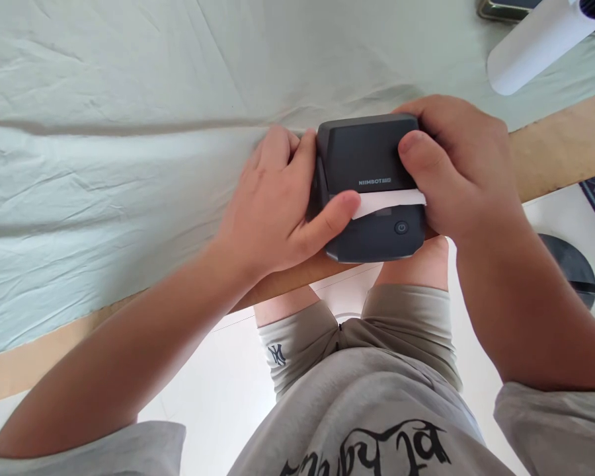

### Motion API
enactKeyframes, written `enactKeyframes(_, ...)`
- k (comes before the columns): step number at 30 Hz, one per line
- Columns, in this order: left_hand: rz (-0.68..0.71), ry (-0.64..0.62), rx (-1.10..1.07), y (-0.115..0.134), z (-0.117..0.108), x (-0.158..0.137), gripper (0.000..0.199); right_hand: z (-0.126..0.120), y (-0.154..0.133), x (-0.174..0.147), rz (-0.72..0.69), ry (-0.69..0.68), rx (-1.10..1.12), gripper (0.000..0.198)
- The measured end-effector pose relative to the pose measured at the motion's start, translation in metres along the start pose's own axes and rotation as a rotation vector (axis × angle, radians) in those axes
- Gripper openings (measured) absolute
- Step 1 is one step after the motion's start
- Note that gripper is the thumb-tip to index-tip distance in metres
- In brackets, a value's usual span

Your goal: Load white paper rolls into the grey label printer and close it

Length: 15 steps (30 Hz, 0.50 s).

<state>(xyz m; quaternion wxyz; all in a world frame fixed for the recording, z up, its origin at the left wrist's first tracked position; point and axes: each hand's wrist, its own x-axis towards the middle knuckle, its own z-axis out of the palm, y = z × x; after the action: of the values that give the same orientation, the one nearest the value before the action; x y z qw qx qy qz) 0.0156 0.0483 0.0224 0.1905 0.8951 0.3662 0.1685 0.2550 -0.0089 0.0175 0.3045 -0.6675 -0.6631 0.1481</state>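
Left hand (277, 198) grips the left side of a dark label printer (369, 185), fingers curled around its far edge, thumb pressed on the white label strip (389, 200) emerging across its top. Right hand (456, 165) clasps the printer's right side, thumb resting on the lid just above the strip. Printer sits at the near edge of the surface (565, 142), partly overhanging it. Pale green cloth (129, 132) covers the surface beyond. White paper roll (530, 49) lies far right, well apart.
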Motion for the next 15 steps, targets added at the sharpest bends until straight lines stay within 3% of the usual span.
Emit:
enactKeyframes(2, 0.004, -0.025, 0.039, 0.002, -0.001, -0.006, 0.123, 0.001, 0.000, 0.000, -0.002, 0.017, 0.016, 0.087)
enactKeyframes(6, 0.142, -0.043, 0.065, -0.001, -0.001, -0.015, 0.143, 0.002, 0.001, -0.001, 0.009, 0.006, 0.023, 0.088)
enactKeyframes(11, 0.102, -0.001, 0.033, 0.000, 0.004, -0.012, 0.134, -0.005, 0.005, 0.000, -0.043, -0.064, 0.016, 0.098)
enactKeyframes(15, -0.020, 0.035, -0.043, 0.005, 0.004, -0.007, 0.127, -0.006, 0.010, 0.001, -0.071, -0.097, 0.080, 0.125)
